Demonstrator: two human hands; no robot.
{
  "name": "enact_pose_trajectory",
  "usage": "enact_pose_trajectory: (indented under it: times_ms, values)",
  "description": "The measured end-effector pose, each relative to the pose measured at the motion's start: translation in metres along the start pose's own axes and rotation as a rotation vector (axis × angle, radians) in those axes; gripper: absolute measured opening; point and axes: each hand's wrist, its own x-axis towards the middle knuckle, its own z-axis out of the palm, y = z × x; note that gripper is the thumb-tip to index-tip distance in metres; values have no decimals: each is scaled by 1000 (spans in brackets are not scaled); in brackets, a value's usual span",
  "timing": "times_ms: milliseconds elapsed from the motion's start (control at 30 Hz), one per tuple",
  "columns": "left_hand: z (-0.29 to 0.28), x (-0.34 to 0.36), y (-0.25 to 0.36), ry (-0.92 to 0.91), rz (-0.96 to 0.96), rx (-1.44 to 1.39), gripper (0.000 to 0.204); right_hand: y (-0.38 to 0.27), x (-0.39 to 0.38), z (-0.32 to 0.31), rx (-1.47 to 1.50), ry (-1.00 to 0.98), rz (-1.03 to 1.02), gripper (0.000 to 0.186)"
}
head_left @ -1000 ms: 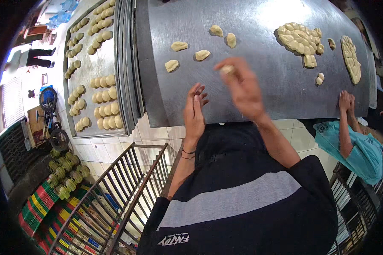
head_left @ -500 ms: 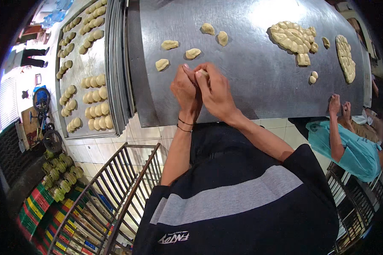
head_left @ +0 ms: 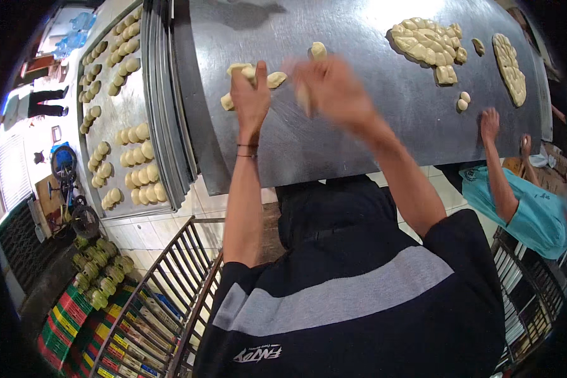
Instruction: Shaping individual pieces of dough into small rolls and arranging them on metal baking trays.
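Over the metal table [head_left: 384,138], my left hand [head_left: 252,104] is at the small dough pieces, thumb spread away from its fingers. One dough piece [head_left: 239,69] lies at its fingertips, another [head_left: 226,101] beside its fingers, and a third [head_left: 276,79] just right of the thumb. My right hand [head_left: 337,91] is smeared by motion. Under its blurred fingers a pale piece of dough [head_left: 303,99] shows; whether it is gripped I cannot tell. Beyond that hand sits one more dough piece [head_left: 318,50].
A tray [head_left: 123,104] with rows of dough balls stands left. Right on the table are a cut dough mass [head_left: 425,44], a long dough slab [head_left: 509,69] and two small balls [head_left: 463,101]. A co-worker's hand [head_left: 490,126] rests near the table edge. A metal rack [head_left: 189,252] stands lower left.
My hands, together around a bit of dough before, have parted. The left reached forward and left to the dough pieces; the right swung right. One far dough piece no longer shows in its place.
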Motion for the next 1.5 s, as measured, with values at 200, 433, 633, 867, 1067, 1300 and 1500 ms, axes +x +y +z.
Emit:
enact_pose_trajectory:
  times_ms: [200, 433, 633, 867, 1067, 1300, 1500]
  values:
    - [40, -8, -51, -142, 461, 458, 32, 170, 99, -11, -652, 534, -386, 19]
    - [-13, -118, -62, -83, 429, 502, 18, 194, -70, -20, -854, 344, -313, 19]
    - [-73, -140, -78, -304, 526, 727, 39, 175, -138, -53, -1075, 36, -536, 16]
    - [-14, -97, -67, -17, 293, 657, 38, 198, -66, -14, -929, 401, -254, 16]
    - [-31, -84, -69, -477, 592, 452, 32, 165, -62, -67, -993, 62, -305, 19]
    - [-12, -69, -66, -237, 302, 414, 25, 182, -41, -39, -682, 120, -151, 22]
    - [-22, -32, -64, -474, 590, 577, 24, 182, -18, -106, -906, 238, -303, 24]
